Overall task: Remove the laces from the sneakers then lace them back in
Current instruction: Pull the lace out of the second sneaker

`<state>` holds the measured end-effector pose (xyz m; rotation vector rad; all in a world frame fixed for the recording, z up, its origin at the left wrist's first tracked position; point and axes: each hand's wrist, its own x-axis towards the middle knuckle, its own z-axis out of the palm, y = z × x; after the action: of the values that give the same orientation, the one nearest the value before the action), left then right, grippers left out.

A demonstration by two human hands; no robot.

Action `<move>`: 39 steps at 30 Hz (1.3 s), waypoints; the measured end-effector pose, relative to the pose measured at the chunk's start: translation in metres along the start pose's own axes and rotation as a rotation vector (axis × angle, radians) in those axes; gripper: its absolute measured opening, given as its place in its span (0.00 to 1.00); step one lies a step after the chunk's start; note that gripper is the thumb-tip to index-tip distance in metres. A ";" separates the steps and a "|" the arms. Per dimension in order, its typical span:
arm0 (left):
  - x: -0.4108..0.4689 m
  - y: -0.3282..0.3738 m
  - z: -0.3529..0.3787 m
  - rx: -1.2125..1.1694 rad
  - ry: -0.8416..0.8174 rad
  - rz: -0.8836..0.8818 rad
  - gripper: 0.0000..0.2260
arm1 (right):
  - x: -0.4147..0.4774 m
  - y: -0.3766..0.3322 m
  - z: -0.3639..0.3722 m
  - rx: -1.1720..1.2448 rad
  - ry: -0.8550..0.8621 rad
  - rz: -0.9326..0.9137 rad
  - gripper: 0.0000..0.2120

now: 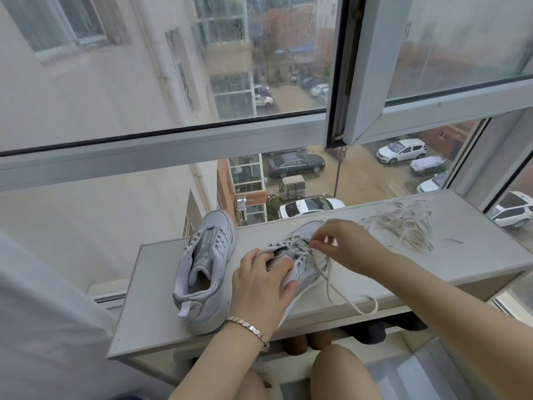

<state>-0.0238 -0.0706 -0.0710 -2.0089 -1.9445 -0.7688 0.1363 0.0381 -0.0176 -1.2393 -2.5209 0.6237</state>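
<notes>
Two white sneakers lie on a grey shelf top (375, 272). The left sneaker (203, 269) has bare eyelets and no lace. My left hand (261, 281) grips the right sneaker (302, 255) at its opening and side. My right hand (343, 243) pinches that sneaker's lace (331, 281) above the eyelets near the toe. The lace runs loosely through the upper eyelets, and its free ends trail toward the shelf's front edge. A loose pile of lace (403, 226) lies at the back right of the shelf.
The shelf stands against a large window (173, 82) with an open sash (432, 82) swung inward above the right side. Dark and brown shoes (360, 334) sit under the shelf top. My knees (340, 370) are below the front edge. A white fabric (43, 327) is at the left.
</notes>
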 end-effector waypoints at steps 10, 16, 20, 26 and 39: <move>0.002 0.001 -0.003 -0.012 -0.098 0.004 0.21 | 0.041 -0.039 0.024 -0.095 -0.169 0.206 0.13; 0.000 -0.002 -0.004 -0.015 -0.054 0.010 0.11 | 0.043 -0.033 0.019 0.126 -0.263 0.259 0.18; 0.002 -0.002 -0.004 0.015 -0.053 0.024 0.10 | 0.038 -0.023 0.017 0.270 -0.212 0.277 0.12; 0.002 -0.002 -0.003 -0.013 -0.046 0.029 0.10 | 0.025 -0.017 0.028 0.597 0.047 0.238 0.11; 0.002 -0.001 -0.002 -0.010 0.011 0.076 0.09 | 0.019 -0.011 0.009 1.044 -0.099 0.303 0.18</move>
<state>-0.0256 -0.0701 -0.0685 -2.0665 -1.8508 -0.7709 0.1139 0.0447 -0.0189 -1.1266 -1.5782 1.7782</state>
